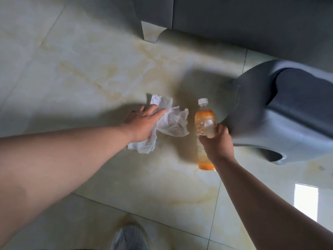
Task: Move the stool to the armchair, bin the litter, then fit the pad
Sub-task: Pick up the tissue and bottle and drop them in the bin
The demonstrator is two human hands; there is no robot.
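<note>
Crumpled white tissue paper (173,123) lies on the tiled floor at the centre. My left hand (142,121) rests on its left part, fingers spread and pressing on it. To the right, an orange drink bottle (204,116) with a white cap is off the floor, gripped around its middle by my right hand (216,141). A grey stool (281,127) with a dark recessed top lies at the right, just beyond the bottle. The grey armchair (234,17) fills the top right. No pad or bin is in view.
Glossy cream floor tiles (81,69) spread to the left and front. My shoe (128,237) shows at the bottom edge. A bright window reflection (306,197) sits on the floor at the lower right.
</note>
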